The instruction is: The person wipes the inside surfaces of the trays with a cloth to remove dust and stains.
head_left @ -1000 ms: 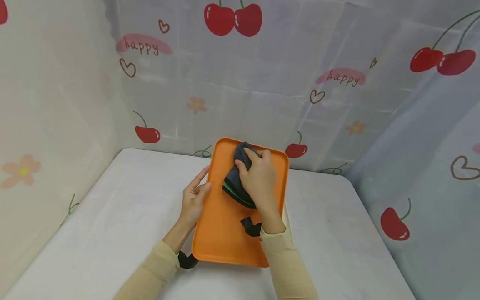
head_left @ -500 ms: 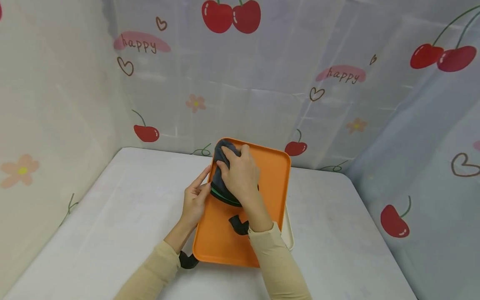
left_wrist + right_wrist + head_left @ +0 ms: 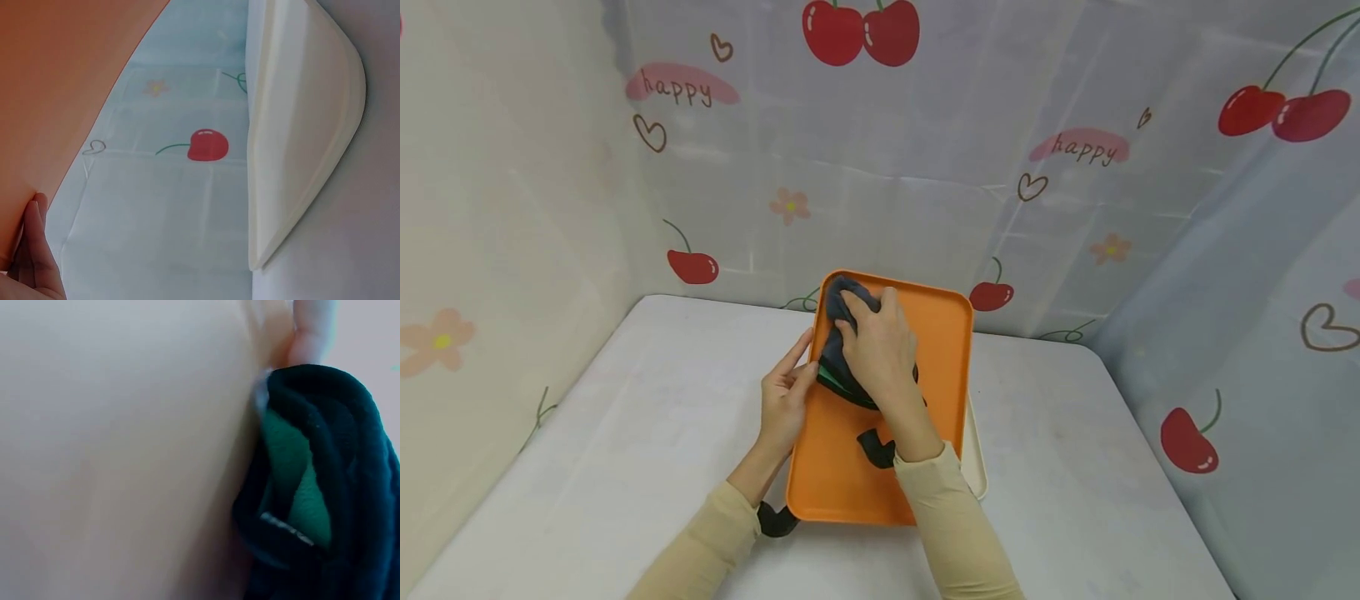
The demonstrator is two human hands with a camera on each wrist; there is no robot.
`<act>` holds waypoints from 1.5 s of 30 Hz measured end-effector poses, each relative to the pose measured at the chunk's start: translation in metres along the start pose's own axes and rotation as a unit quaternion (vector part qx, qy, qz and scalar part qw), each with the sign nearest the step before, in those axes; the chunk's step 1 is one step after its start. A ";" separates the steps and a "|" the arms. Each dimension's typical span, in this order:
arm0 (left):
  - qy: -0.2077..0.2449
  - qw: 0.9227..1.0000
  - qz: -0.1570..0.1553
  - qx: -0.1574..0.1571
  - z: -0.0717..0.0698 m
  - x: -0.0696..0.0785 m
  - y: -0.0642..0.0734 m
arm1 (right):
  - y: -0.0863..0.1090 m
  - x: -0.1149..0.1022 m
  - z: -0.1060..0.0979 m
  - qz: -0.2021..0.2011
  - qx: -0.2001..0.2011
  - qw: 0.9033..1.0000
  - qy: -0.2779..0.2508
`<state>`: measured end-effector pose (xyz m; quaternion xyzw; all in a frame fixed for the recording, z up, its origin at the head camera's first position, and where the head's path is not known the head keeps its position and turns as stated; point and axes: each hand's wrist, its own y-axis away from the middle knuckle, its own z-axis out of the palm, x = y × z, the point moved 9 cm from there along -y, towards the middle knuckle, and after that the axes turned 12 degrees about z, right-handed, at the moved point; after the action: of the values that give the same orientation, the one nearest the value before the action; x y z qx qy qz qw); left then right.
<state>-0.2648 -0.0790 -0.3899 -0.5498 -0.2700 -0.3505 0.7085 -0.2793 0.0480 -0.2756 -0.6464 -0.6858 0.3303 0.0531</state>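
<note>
An orange tray (image 3: 831, 475) is tilted up toward me in the head view, its underside (image 3: 69, 81) showing in the left wrist view. My left hand (image 3: 784, 408) holds its left edge, thumb toward the front and fingers (image 3: 37, 244) reaching behind. Against the tray's upper left corner, my right hand (image 3: 883, 350) grips a bunched dark grey cloth (image 3: 833, 353) with black edging and a green inside. The right wrist view shows the folds of this cloth (image 3: 356, 469) close up beside the tray's blurred surface. My right palm is hidden.
A cream tray (image 3: 974, 458) lies on the white table (image 3: 1075, 458) behind the orange one, mostly covered by it in the head view. Black wrist straps (image 3: 777, 521) show at my cuffs. A cherry-printed curtain (image 3: 910, 217) closes off the back and sides.
My right hand has slid the cloth left across the orange tray to its upper left side. In the last half second, the tray has shifted slightly left and up. The left hand keeps its hold.
</note>
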 end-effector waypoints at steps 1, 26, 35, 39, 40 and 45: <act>0.000 1.000 -0.006 0.006 -0.002 -0.001 0.000 | 0.000 0.001 0.000 0.003 0.000 1.000 0.004; 0.040 0.994 -0.068 0.077 -0.027 0.004 -0.010 | -0.013 0.076 -0.019 0.182 -0.029 0.982 0.045; 0.075 0.992 -0.073 0.073 -0.027 0.004 -0.012 | -0.012 0.100 -0.022 0.212 -0.038 0.975 0.050; 0.091 0.989 -0.089 0.071 -0.026 0.000 -0.011 | -0.010 0.102 -0.022 0.208 -0.031 0.977 0.044; 0.096 0.988 -0.095 0.071 -0.025 -0.001 -0.010 | -0.010 0.102 -0.022 0.207 -0.030 0.977 0.043; 0.115 0.985 -0.113 0.068 -0.024 -0.006 -0.010 | -0.008 0.104 -0.023 0.208 -0.032 0.977 0.041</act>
<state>-0.2762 -0.1022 -0.3945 -0.4223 -0.2706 -0.4702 0.7262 -0.2911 0.1528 -0.2908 -0.7890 -0.5440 0.2855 -0.0094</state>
